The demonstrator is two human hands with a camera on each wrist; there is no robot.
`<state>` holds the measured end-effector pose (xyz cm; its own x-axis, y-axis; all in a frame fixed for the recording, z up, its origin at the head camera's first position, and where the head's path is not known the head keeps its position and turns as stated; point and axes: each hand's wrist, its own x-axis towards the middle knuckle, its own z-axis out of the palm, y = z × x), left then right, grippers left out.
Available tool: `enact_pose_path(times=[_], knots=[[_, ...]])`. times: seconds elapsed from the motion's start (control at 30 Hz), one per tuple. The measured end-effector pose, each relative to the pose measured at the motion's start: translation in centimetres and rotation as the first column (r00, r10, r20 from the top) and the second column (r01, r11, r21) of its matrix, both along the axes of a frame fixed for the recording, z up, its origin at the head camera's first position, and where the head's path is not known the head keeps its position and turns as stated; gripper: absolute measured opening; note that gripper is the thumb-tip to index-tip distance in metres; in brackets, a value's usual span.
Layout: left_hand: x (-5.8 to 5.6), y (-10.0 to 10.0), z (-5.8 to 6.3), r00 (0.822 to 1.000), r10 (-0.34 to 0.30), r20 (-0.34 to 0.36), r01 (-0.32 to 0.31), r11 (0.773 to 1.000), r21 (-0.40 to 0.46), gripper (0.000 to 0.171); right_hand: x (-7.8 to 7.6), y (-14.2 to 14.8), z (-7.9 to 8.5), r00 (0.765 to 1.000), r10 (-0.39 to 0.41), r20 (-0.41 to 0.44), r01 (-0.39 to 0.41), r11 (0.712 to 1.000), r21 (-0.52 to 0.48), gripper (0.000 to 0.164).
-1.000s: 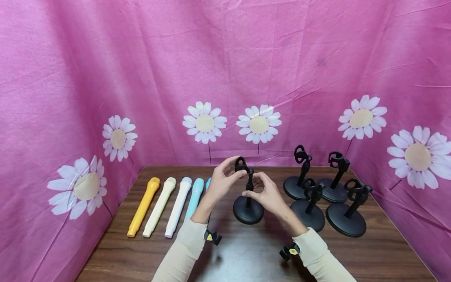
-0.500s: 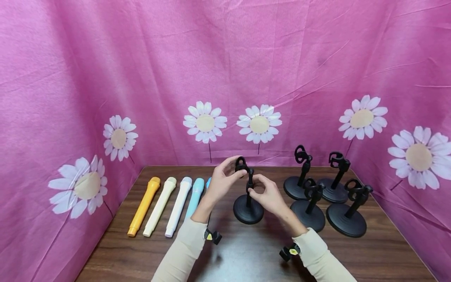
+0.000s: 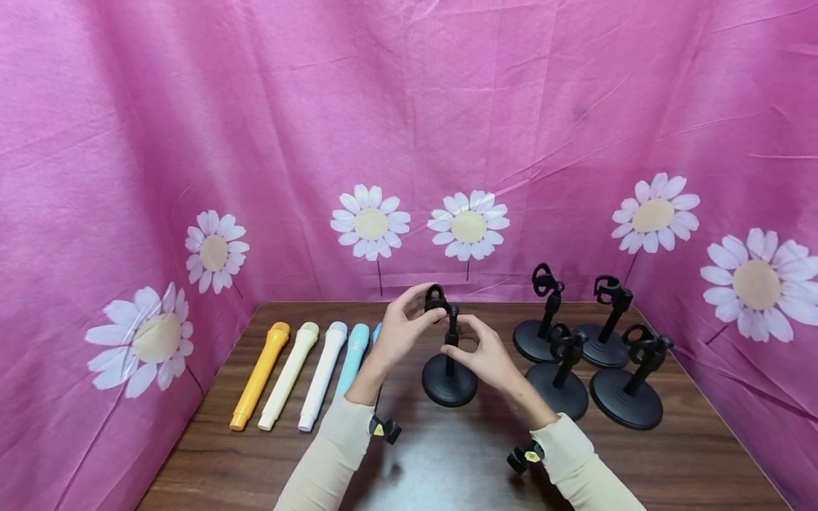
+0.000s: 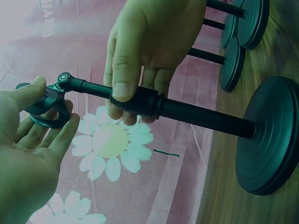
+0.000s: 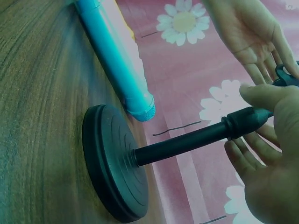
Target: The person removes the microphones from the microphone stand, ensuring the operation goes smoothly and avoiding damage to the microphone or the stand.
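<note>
A black desktop microphone stand (image 3: 449, 389) stands upright on its round base at the middle of the table. My left hand (image 3: 399, 330) holds the ring-shaped clip (image 4: 51, 123) at its top between thumb and fingers. Lower down, my right hand (image 3: 491, 357) grips the thick collar (image 4: 145, 102) on the pole. In the left wrist view its thumb lies on the collar, with the fingers curled behind. The right wrist view shows the base (image 5: 117, 163) and bare lower pole; the clip is mostly cut off there.
Left of the hands lie orange (image 3: 260, 376), cream (image 3: 290, 376), white (image 3: 324, 376) and light-blue (image 3: 353, 358) toy microphones, with a bluer one mostly hidden by the left arm. Several more black stands (image 3: 628, 397) stand at the right. A pink flowered curtain (image 3: 409, 106) hangs behind.
My right thumb and fingers shift slightly on the collar, up and rightward, then back. My left hand stays on the clip, and the stand's base keeps its place.
</note>
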<state>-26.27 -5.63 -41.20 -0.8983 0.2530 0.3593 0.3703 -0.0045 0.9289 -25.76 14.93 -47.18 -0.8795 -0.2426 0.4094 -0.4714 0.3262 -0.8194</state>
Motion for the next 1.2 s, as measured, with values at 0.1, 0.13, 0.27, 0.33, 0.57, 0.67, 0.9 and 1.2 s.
enact_pose_path(times=[0.1, 0.13, 0.27, 0.33, 0.57, 0.67, 0.9, 1.2], knots=[[0.02, 0.0, 0.04, 1.0, 0.007, -0.001, -0.007, 1.0, -0.003, 0.053, -0.07, -0.13, -0.09, 0.999, -0.048, -0.017, 0.049, 0.999, 0.012, 0.052], [0.04, -0.01, 0.03, 1.0, 0.008, -0.001, -0.008, 1.0, -0.003, 0.053, -0.1, -0.16, -0.15, 0.998, -0.056, -0.025, 0.056, 0.998, 0.014, 0.052], [0.03, 0.0, -0.09, 1.0, 0.007, 0.002, -0.007, 1.0, -0.002, 0.054, -0.1, -0.24, -0.33, 0.997, -0.07, -0.019, 0.07, 0.998, 0.001, 0.047], [0.0, 0.0, -0.17, 1.0, 0.008, 0.001, -0.008, 1.0, -0.002, 0.054, -0.04, -0.24, -0.39, 0.998, -0.069, -0.005, 0.069, 0.998, 0.0, 0.042], [0.02, -0.07, -0.09, 1.0, 0.021, -0.011, -0.021, 1.0, -0.016, 0.052, -0.04, -0.28, -0.27, 0.999, 0.034, 0.036, -0.031, 0.998, -0.062, 0.036], [0.04, -0.09, -0.02, 1.0, 0.025, -0.013, -0.025, 0.999, -0.021, 0.051, -0.15, -0.26, -0.27, 0.997, 0.063, 0.039, -0.06, 0.995, -0.081, 0.037], [0.02, -0.07, 0.0, 1.0, 0.003, -0.003, -0.003, 1.0, 0.004, 0.051, -0.03, -0.08, -0.24, 0.996, 0.076, 0.039, -0.072, 0.994, -0.08, 0.045], [0.07, -0.04, -0.09, 1.0, 0.008, 0.01, -0.008, 1.0, 0.002, 0.052, -0.02, 0.02, -0.44, 0.998, -0.057, 0.006, 0.057, 0.998, -0.012, 0.055]])
